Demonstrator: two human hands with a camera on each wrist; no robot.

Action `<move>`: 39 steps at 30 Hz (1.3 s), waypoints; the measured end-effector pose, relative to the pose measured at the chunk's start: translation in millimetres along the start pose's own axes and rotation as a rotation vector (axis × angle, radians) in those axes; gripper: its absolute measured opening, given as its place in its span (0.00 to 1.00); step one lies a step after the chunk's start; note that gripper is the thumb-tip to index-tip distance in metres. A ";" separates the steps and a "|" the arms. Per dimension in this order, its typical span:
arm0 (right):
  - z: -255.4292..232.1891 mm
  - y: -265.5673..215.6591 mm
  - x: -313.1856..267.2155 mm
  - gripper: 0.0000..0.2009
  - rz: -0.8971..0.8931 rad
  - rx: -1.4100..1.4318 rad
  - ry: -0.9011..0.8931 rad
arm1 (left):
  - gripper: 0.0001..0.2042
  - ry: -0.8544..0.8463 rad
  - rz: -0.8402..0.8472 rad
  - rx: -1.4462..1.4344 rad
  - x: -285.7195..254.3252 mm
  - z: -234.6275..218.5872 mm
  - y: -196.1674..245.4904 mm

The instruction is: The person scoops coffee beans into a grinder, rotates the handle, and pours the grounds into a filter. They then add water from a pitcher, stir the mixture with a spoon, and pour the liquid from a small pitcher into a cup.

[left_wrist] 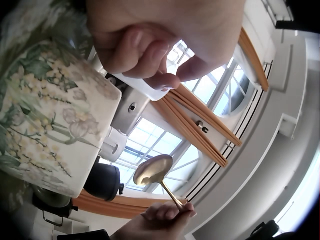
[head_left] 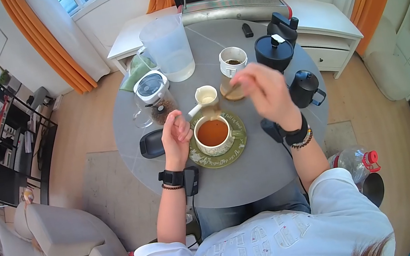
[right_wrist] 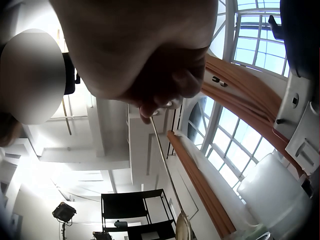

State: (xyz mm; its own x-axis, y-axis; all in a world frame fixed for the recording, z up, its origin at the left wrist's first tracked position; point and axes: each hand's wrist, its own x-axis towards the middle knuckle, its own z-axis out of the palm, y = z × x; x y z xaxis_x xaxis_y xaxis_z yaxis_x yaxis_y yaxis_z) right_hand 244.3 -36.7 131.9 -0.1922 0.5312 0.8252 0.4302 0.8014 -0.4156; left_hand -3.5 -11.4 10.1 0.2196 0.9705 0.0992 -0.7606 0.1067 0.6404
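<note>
My right hand [head_left: 268, 94] [left_wrist: 162, 220] [right_wrist: 140, 50] pinches the thin handle of a gold spoon [left_wrist: 153, 170] [right_wrist: 183, 227]; in the head view the spoon is blurred over the far side of the cup. The cup [head_left: 201, 147], patterned with flowers [left_wrist: 60, 115], holds reddish-brown liquid and stands on a green saucer [head_left: 215, 162] with white lettering. Just left of the cup is my left hand [head_left: 176, 133] [left_wrist: 165, 40], raised with fingers loosely curled and nothing visible in them. A small cream pitcher [head_left: 206, 95] with a side handle stands behind the cup.
On the round grey table [head_left: 226, 187] are a large water jug [head_left: 167, 47], a grinder with beans [head_left: 160, 105], a black object [head_left: 151, 144] at left, a white cup with dark contents [head_left: 232, 60], and black kettles [head_left: 305, 89] at right. An espresso machine [head_left: 233, 9] stands behind.
</note>
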 end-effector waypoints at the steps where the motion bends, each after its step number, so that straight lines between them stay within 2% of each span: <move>1: -4.5 0.1 6.8 0.06 0.044 -0.015 0.068 | 0.10 0.002 0.000 0.001 -0.3 0.2 -0.1; 4: -14.6 9.4 31.7 0.07 0.115 -0.144 0.279 | 0.10 -0.020 -0.005 0.022 0.6 -1.0 -0.3; 7: -19.8 31.4 50.8 0.08 0.090 -0.334 0.294 | 0.10 -0.034 -0.006 0.032 0.9 -2.0 -0.7; 14: -1.6 52.7 53.3 0.08 0.053 -0.600 0.124 | 0.10 -0.001 0.009 0.011 -0.2 -0.4 -0.5; 21: 3.3 61.4 52.0 0.08 0.019 -0.540 -0.019 | 0.09 -0.006 0.058 -0.028 10.7 13.0 8.0; 24: 3.2 65.0 52.1 0.07 0.025 -0.580 -0.024 | 0.08 0.058 0.005 0.251 25.1 39.5 16.1; 27: 5.3 69.5 50.2 0.06 0.058 -0.637 -0.038 | 0.13 -0.015 -0.051 0.652 54.4 53.2 24.4; 30: 6.9 70.2 51.1 0.06 0.069 -0.614 -0.032 | 0.24 -0.086 0.069 1.107 79.4 84.9 24.0; 33: 8.2 73.8 51.5 0.07 0.024 -0.548 0.008 | 0.40 -0.282 0.169 1.444 98.9 99.3 11.3; 36: 7.5 79.6 51.7 0.07 -0.003 -0.575 0.031 | 0.51 -0.349 0.101 1.508 118.0 104.7 -2.4; 39: 5.0 80.5 51.8 0.08 0.041 -0.613 0.007 | 0.56 -0.366 0.145 1.502 127.3 112.4 -11.0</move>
State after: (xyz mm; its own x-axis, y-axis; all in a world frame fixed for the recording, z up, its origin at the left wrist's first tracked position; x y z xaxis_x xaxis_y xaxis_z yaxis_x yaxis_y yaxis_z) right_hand 264.5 56.7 139.2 -0.1597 0.5552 0.8162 0.8667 0.4746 -0.1532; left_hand 101.5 86.8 101.3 0.5033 0.8253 0.2561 0.4530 -0.5044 0.7351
